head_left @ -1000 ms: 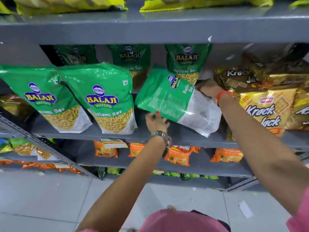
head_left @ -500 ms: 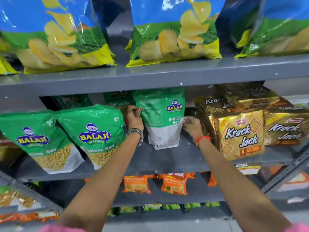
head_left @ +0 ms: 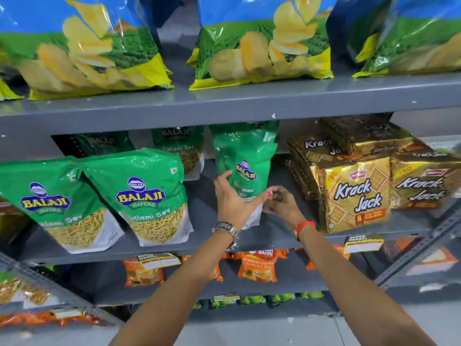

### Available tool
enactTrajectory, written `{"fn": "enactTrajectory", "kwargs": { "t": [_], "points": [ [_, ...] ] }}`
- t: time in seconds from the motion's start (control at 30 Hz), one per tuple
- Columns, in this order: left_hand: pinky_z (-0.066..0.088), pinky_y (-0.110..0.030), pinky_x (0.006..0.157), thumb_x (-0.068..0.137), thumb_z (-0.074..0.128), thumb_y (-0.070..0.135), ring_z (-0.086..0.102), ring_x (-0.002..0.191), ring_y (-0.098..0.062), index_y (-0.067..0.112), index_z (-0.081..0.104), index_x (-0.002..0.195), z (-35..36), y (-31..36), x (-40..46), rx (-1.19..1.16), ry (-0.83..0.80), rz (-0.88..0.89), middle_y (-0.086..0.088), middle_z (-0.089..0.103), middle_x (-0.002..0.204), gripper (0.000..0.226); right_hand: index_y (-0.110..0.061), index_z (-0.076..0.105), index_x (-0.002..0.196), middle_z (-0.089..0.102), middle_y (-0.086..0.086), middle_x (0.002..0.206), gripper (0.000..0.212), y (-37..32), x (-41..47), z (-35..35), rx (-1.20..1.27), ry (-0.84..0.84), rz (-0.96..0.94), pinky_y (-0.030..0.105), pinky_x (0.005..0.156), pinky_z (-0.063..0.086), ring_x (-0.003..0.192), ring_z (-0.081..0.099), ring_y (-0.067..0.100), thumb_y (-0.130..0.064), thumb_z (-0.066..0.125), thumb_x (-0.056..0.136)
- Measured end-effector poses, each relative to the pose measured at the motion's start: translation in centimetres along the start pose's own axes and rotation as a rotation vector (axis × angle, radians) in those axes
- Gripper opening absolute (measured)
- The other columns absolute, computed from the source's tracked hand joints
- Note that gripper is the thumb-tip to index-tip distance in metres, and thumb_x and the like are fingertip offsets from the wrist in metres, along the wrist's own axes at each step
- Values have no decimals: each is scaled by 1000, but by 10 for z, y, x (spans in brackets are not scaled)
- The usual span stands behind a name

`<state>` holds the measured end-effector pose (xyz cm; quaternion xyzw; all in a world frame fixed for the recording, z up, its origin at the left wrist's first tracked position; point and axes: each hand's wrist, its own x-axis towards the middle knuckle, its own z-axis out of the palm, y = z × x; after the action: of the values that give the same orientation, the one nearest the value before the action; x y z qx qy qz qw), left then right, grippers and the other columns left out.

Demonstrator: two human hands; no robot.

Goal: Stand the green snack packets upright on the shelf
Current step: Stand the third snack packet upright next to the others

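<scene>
Though our left hand (head_left: 230,201) hides its lower half, the green packet (head_left: 245,156) stands upright mid-shelf (head_left: 274,236), left of the Krack Jack packs (head_left: 354,193). That hand spreads wide against it; our right hand (head_left: 280,202) curls loosely beside it, grip unclear.

You have bare shelf (head_left: 204,196) left of the upright packet (head_left: 245,156); the Krack Jack packs (head_left: 354,193) crowd its right, and the upper shelf (head_left: 224,108) limits headroom.
</scene>
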<state>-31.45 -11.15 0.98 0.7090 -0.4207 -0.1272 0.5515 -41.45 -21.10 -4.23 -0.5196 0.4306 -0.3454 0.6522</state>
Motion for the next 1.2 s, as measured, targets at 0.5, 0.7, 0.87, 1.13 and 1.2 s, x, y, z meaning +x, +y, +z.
{"fn": "enactTrajectory", "kwargs": {
  "t": [0.5, 0.7, 0.87, 1.13, 1.2],
  "points": [
    [51, -4, 62, 57, 40, -2, 61, 69, 16, 18, 36, 119, -25, -37, 43, -510, 77, -108, 12, 61, 89, 65, -14, 42, 125, 51, 6, 116, 37, -29, 40, 15, 13, -73, -139, 31, 95, 44, 110, 47, 16, -15, 52, 90],
    [30, -9, 36, 46, 32, -4, 41, 33, 5, 7, 50, 58, -21, -45, 69, -642, 139, -199, 14, 53, 31, 24, -15, 31, 137, 42, 6, 139, 51, -48, 70, 23, 0, -335, -115, 17, 88, 41, 126, 39, 17, -1, 46, 90],
    [32, -15, 49, 58, 45, -2, 39, 44, 0, 16, 31, 50, -18, -28, 70, -715, 362, -336, 0, 32, 56, 24, -11, 44, 130, 57, 9, 126, 42, -47, 87, 23, -47, -383, -31, 44, 111, 31, 122, 48, 25, -12, 53, 88],
    [24, -30, 107, 95, 34, 23, 35, 129, -13, 11, 33, 137, -8, -35, 52, -728, 254, -447, 1, 38, 141, 43, 1, 49, 123, 61, 9, 109, 37, -35, 70, 19, 63, -234, -96, 35, 97, 49, 103, 58, 21, -8, 54, 87],
    [26, -34, 108, 95, 33, 26, 38, 131, -20, 13, 36, 135, -7, -38, 52, -689, 192, -456, -5, 40, 144, 43, 1, 51, 122, 63, 4, 103, 35, -36, 62, 16, 54, -210, -115, 26, 90, 51, 94, 60, 13, -7, 53, 88]
  ]
}}
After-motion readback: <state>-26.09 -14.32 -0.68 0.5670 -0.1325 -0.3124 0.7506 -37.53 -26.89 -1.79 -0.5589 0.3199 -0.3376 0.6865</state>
